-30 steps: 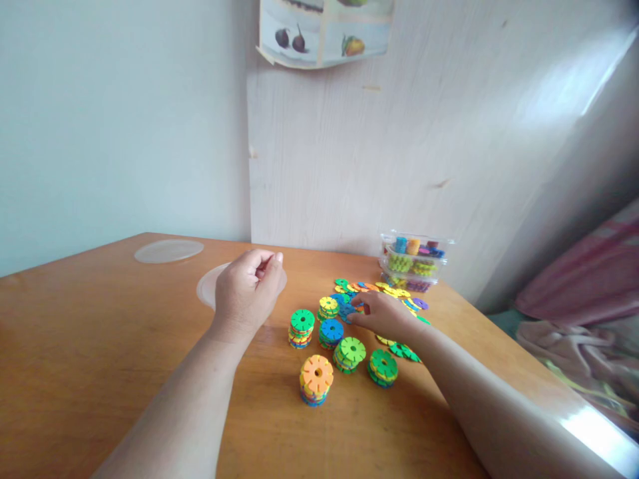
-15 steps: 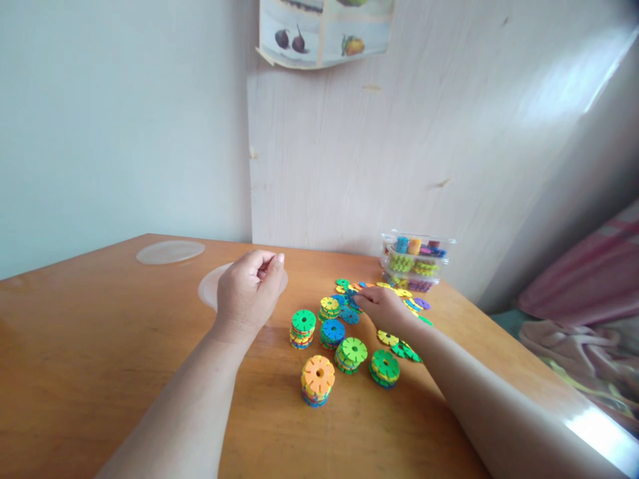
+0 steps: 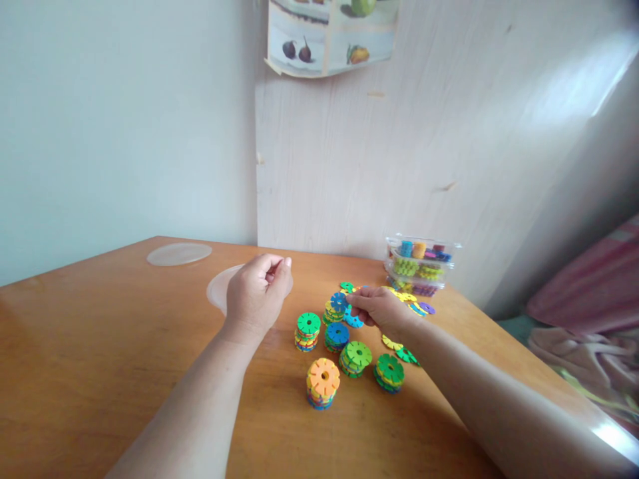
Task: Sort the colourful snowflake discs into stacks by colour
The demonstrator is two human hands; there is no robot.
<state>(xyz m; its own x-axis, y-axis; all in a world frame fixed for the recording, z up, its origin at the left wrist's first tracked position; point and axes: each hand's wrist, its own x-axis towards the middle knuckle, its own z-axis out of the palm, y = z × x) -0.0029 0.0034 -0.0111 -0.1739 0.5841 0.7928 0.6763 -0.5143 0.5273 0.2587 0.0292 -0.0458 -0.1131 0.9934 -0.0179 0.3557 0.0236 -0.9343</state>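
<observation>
Between the fingertips of my right hand (image 3: 377,307) is a blue notched plastic disc (image 3: 339,302), held over a stack with yellow and green discs (image 3: 333,315). Whether the disc touches that stack I cannot tell. My left hand (image 3: 259,287) is raised above the table, fingers curled into a fist; what it holds, if anything, is hidden. Nearer to me stand stacks of the same discs: a green-topped one (image 3: 308,324), a blue-topped one (image 3: 337,334), a lime-topped one (image 3: 358,354), a dark-green-topped one (image 3: 389,370) and an orange-topped one (image 3: 323,378).
Loose discs (image 3: 391,342) lie flat around and behind my right hand. Clear plastic boxes (image 3: 422,266) with colourful pieces are stacked at the table's back right. Two round translucent lids (image 3: 180,254) rest on the wooden table (image 3: 124,346) at the left, one partly behind my left hand.
My right hand has lifted a blue disc from the loose ones and brought it left over the yellow-topped stack. The left hand keeps its curled pose. The view has shifted slightly.
</observation>
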